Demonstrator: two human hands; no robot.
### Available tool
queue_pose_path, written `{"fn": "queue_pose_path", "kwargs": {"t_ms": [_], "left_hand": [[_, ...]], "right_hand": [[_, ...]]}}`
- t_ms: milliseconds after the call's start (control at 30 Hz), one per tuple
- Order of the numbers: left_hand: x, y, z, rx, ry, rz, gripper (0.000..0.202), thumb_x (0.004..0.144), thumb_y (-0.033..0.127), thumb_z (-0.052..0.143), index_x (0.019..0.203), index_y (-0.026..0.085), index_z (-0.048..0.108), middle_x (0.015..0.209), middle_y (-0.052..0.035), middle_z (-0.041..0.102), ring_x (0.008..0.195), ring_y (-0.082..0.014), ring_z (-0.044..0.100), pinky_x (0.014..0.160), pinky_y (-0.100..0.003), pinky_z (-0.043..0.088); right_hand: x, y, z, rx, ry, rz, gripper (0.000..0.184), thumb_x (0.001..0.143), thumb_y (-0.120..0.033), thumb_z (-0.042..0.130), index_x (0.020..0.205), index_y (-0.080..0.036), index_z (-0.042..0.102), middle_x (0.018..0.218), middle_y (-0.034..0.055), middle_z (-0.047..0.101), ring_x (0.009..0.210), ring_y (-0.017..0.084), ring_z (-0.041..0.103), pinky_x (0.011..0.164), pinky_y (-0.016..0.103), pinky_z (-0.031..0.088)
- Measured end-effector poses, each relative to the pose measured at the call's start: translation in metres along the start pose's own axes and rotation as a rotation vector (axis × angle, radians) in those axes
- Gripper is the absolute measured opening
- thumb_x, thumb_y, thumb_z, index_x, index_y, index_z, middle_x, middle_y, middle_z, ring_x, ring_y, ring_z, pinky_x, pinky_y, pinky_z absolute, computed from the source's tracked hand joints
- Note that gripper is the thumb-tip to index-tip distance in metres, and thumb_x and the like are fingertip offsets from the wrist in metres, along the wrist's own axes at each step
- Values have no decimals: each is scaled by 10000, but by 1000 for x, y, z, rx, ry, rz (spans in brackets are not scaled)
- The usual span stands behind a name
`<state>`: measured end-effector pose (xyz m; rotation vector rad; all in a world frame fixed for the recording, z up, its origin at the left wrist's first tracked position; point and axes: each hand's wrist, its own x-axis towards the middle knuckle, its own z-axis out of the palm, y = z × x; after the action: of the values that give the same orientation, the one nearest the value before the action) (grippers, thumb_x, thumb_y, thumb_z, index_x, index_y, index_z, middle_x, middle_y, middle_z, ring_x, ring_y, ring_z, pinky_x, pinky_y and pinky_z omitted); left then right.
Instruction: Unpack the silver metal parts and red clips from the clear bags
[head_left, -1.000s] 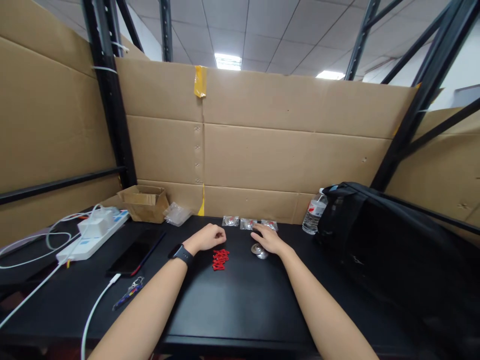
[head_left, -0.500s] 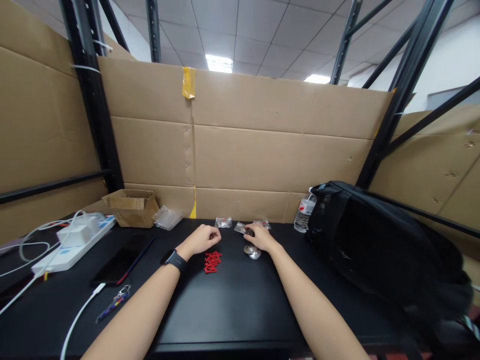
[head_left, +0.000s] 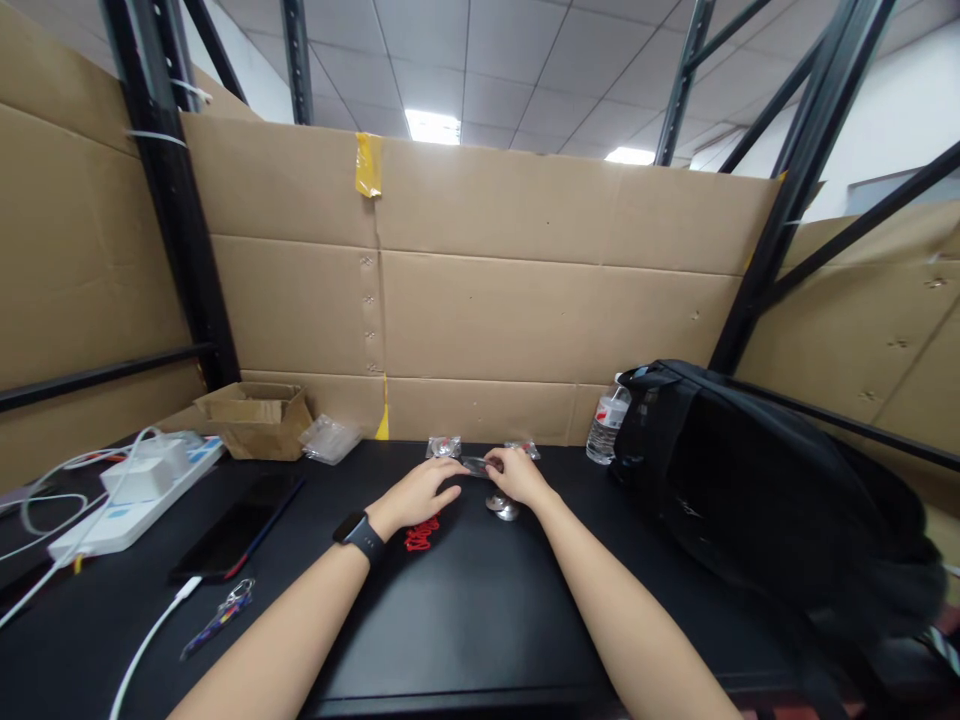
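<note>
My right hand (head_left: 519, 476) pinches the end of a small clear plastic bag (head_left: 475, 466) just above the table. My left hand (head_left: 421, 492) is open, thumb spread from the fingers, and its fingertips reach the bag's left end. Whether they touch it I cannot tell. Below my right hand lie a few shiny round metal pieces (head_left: 502, 508), overlapping. A bundle of red cord (head_left: 421, 536) sits under my left hand, partly hidden by it. Two more small clear bags, a left one (head_left: 444, 447) and a right one (head_left: 523, 449), lie behind my hands.
On the right stand a water bottle (head_left: 607, 424) and a large black bag (head_left: 757, 500). To the left are a cardboard box (head_left: 259, 425), plastic bags (head_left: 330, 440), a power strip (head_left: 135, 500), a phone (head_left: 232, 530) and a keyring (head_left: 219, 618). Cardboard walls the back.
My left hand has moved right over the red cord and opened, reaching the small bag. My right hand has stayed nearly in place; the bag has shifted slightly left and down.
</note>
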<state>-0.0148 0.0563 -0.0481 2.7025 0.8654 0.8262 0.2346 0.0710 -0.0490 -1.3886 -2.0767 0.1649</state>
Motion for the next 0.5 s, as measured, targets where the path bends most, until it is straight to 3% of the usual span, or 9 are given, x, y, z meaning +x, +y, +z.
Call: {"fn": "queue_pose_path", "kwargs": {"t_ms": [100, 200, 333, 500], "left_hand": [[0, 2, 6, 57, -35, -41, 350, 992, 422, 487, 1291, 306, 628, 1342, -49, 634, 1264, -241, 548, 1064, -415, 416], [0, 5, 3, 106, 5, -113, 352, 1008, 473, 438, 1256, 325, 639, 1300, -41, 650, 1213, -254, 562, 1017, -447, 420], [1, 5, -6, 178, 150, -236, 323, 999, 458, 453, 1088, 300, 720, 1180, -52, 667, 1107, -266, 574, 959, -453, 424], [6, -1, -10, 103, 356, -357, 207, 930, 380, 576, 1010, 295, 748, 1198, -49, 659, 1148, -279, 571, 1006, -461, 409]], "right_hand": [[3, 2, 5, 198, 104, 63, 177, 857, -235, 588, 840, -182, 755, 814, 82, 774, 748, 209, 723, 711, 277, 519], [7, -1, 8, 497, 181, 193, 161, 828, -290, 627, 793, -166, 723, 721, 76, 752, 656, 216, 720, 611, 282, 528], [6, -13, 7, 906, 257, 371, 243, 747, -388, 747, 813, -162, 690, 750, 73, 747, 665, 208, 727, 591, 276, 549], [-1, -32, 0, 1270, 266, 461, 308, 672, -347, 845, 836, -176, 649, 809, 61, 741, 751, 185, 741, 686, 268, 578]]}}
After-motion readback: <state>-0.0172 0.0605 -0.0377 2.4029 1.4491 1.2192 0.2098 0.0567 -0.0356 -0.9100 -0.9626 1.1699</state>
